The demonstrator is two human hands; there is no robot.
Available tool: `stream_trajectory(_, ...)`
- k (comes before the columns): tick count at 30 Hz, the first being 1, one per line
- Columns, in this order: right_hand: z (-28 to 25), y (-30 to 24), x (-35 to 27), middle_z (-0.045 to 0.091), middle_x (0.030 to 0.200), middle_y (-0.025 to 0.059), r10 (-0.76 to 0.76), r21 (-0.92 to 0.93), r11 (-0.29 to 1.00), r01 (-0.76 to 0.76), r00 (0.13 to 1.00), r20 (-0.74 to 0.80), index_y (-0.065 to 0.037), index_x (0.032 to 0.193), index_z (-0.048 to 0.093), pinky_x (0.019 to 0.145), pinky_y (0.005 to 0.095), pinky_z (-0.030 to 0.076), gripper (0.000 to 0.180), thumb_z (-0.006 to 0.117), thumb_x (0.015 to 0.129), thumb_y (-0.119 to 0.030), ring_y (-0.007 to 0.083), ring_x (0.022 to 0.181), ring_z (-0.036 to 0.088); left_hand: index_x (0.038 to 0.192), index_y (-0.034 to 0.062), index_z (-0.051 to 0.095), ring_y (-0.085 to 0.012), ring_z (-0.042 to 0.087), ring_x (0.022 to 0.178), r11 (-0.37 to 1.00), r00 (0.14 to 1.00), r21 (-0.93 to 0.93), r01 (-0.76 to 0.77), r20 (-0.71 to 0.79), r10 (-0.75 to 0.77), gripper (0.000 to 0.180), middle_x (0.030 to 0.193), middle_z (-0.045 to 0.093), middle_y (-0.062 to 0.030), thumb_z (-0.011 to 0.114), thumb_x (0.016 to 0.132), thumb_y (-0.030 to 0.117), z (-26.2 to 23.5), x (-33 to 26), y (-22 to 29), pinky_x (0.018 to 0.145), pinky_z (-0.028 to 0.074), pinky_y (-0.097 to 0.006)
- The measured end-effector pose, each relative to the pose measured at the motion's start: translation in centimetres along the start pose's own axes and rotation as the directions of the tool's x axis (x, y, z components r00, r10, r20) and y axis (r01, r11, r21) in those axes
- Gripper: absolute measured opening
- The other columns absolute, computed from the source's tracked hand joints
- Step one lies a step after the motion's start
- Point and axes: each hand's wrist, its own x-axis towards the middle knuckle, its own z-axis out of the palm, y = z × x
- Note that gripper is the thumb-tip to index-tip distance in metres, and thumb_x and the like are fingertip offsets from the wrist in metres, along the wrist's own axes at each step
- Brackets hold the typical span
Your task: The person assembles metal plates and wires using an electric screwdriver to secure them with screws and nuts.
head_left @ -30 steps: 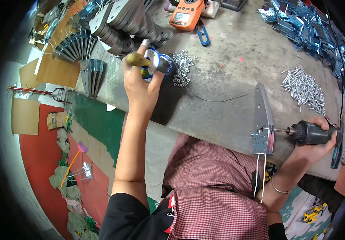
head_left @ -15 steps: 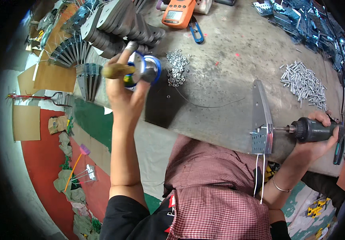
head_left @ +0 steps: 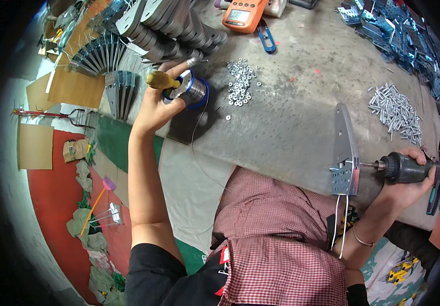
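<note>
My left hand [head_left: 154,113] is closed round a blue-rimmed spool of thin silvery wire [head_left: 195,93], thumb on its near side and fingers on its far side. A yellow-brown tool handle [head_left: 162,80] sticks out of the spool by the hand. The wire's loose end curves down past the table edge. At the right, my right hand [head_left: 416,176] wraps round a dark electric screwdriver [head_left: 405,167]. Its bit points left at an upright grey metal bracket [head_left: 346,137] with a perforated plate [head_left: 342,179] at its base; whether they touch, I cannot tell. Two white wires [head_left: 339,224] hang from the plate.
Small nuts [head_left: 241,84] lie in a pile mid-table, and screws [head_left: 396,112] are heaped farther right. Stacked grey brackets [head_left: 171,30] stand at the back left. An orange meter [head_left: 243,14] and bluish metal plates [head_left: 391,35] lie at the back. Pliers [head_left: 433,196] rest by the right edge.
The spool has come down nearer the table with my left hand. Its loose wire has swung from the tabletop to hang over the front edge. The view has shifted slightly; my right hand keeps its hold.
</note>
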Motion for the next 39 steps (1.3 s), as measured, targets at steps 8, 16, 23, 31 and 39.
stream_trajectory(8, -0.8, -0.4, 0.3, 0.047, 0.081, 0.0066, 0.093, 0.099, 0.990, -0.102, 0.992, 0.090, 0.002, 0.101, 0.045, 0.082, 0.0343, 0.044, 0.033, 0.060, 0.081, -0.019, 0.0187, 0.081, 0.049, 0.107, 0.0015, 0.058, -0.0287, 0.059, 0.093, 0.890, 0.803, 0.456, 0.019, -0.537, 0.258, 0.051, 0.101, 0.060, -0.0131, 0.064, 0.058, -0.010, 3.1, -5.3, 4.7, 0.080, 0.048, -0.033)
stream_trajectory(16, -0.7, -0.6, 0.4, 0.048, 0.079, 0.0070, 0.121, 0.057, 0.991, -0.125, 0.990, 0.074, -0.001, 0.093, 0.046, 0.081, 0.0357, 0.044, 0.028, 0.062, 0.079, -0.019, 0.0206, 0.081, 0.050, 0.091, 0.0011, 0.060, -0.0242, 0.057, 0.077, 0.619, 0.978, 0.757, -0.210, 0.175, 0.117, 0.022, 0.082, 0.056, -0.0082, 0.057, 0.070, 0.004, 7.6, -4.3, 8.4, 0.067, 0.048, -0.034)
stream_trajectory(23, -0.7, -0.7, 0.0, 0.051, 0.077, 0.0068, 0.004, -0.020, 1.000, -0.004, 0.999, 0.036, -0.002, 0.090, 0.048, 0.081, 0.0353, 0.046, 0.028, 0.063, 0.080, -0.022, 0.0200, 0.078, 0.053, 0.081, -0.0008, 0.056, -0.0310, 0.059, 0.082, 0.789, 0.934, 0.546, -0.283, 0.344, 0.097, 0.021, 0.081, 0.057, -0.0123, 0.065, 0.064, 0.007, 6.1, -1.1, 8.5, 0.069, 0.048, -0.040)
stream_trajectory(31, 2.3, 1.2, -1.3, 0.052, 0.075, 0.0037, 0.023, -0.081, 0.996, -0.029, 0.997, -0.073, -0.006, 0.088, 0.048, 0.076, 0.0330, 0.047, 0.026, 0.054, 0.085, -0.030, 0.0189, 0.076, 0.053, 0.084, -0.0042, 0.061, -0.0158, 0.057, 0.073, 0.895, 0.982, -0.407, -0.180, -0.015, 0.190, 0.019, 0.078, 0.061, -0.0081, 0.067, 0.066, -0.001, 14.6, -2.0, 13.6, 0.067, 0.045, -0.026)
stream_trajectory(39, 3.1, 1.6, -1.4, 0.047, 0.075, 0.0020, -0.044, -0.034, 0.999, 0.042, 0.998, -0.055, -0.005, 0.091, 0.043, 0.072, 0.0275, 0.047, 0.026, 0.048, 0.088, -0.030, 0.0129, 0.071, 0.050, 0.090, -0.0019, 0.062, -0.0201, 0.060, 0.072, 0.829, 0.986, -0.535, -0.162, -0.112, 0.120, 0.025, 0.080, 0.061, -0.0099, 0.063, 0.064, -0.001, 17.8, -2.7, 13.9, 0.066, 0.047, -0.027)
